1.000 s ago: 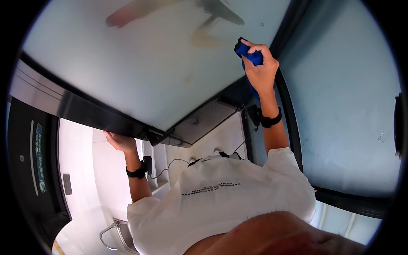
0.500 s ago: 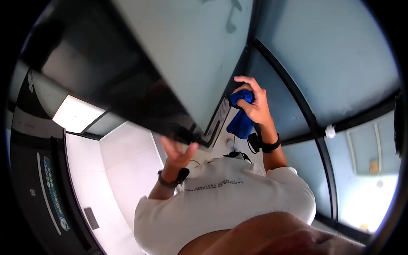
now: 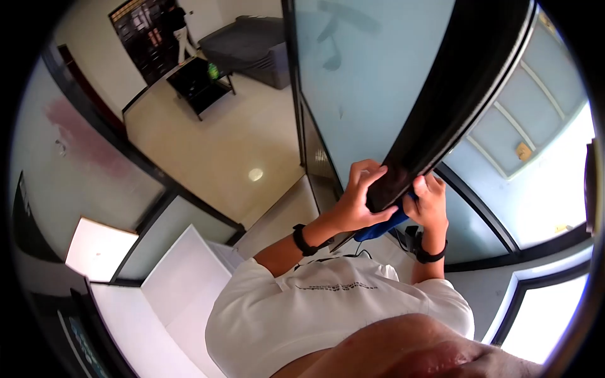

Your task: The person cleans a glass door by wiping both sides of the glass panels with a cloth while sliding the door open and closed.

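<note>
A tall door with a frosted glass pane point(image 3: 372, 69) and a dark frame edge point(image 3: 460, 82) stands in front of me. My left hand point(image 3: 362, 198) is wrapped round the lower left side of that dark edge, thumb below and fingers above. On the edge's right side my right hand point(image 3: 428, 201) presses its bent fingers, with a blue cloth point(image 3: 384, 227) hanging beneath it, partly hidden behind my left hand. Both wrists wear black bands.
Through the opening at the upper left are a low black table point(image 3: 200, 88) with a green object, a grey covered sofa point(image 3: 249, 47) and a person point(image 3: 179, 31) standing. White panels point(image 3: 189, 271) are at the lower left; a bright window point(image 3: 548, 315) is at the lower right.
The door has swung, so its edge now faces me and the room beyond shows. My left hand has moved right onto the edge, and my right hand with the blue cloth has come beside it.
</note>
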{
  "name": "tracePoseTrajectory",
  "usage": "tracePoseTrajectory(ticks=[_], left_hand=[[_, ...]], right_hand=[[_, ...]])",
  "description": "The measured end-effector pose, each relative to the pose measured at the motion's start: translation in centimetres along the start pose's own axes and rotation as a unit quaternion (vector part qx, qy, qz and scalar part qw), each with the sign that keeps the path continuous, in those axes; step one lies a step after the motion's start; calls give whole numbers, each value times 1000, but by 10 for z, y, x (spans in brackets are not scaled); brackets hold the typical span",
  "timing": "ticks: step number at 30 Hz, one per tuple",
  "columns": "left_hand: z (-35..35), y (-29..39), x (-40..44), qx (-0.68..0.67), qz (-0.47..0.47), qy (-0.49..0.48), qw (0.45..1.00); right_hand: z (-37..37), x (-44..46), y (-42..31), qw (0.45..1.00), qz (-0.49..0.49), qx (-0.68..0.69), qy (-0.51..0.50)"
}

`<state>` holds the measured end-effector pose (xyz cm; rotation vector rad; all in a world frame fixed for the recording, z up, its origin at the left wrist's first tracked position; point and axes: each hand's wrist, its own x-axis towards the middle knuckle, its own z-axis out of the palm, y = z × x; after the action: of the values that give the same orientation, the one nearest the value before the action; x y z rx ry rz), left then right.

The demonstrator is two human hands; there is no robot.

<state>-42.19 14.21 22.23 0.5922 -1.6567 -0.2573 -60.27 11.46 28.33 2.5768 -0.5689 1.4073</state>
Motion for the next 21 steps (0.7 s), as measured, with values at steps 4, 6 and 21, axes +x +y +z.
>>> tracePoseTrajectory(ticks=[4, 6, 21], left_hand=[[45, -17, 22, 2, 11, 15, 1000], [64, -26, 31, 22, 26, 14, 999], [151, -86, 63, -13, 81, 31, 996]], right_hand=[[-22, -17, 15, 993, 50, -97, 51], [-36, -18, 15, 978, 96, -176, 57], [-44, -50, 48, 930, 317, -151, 112]])
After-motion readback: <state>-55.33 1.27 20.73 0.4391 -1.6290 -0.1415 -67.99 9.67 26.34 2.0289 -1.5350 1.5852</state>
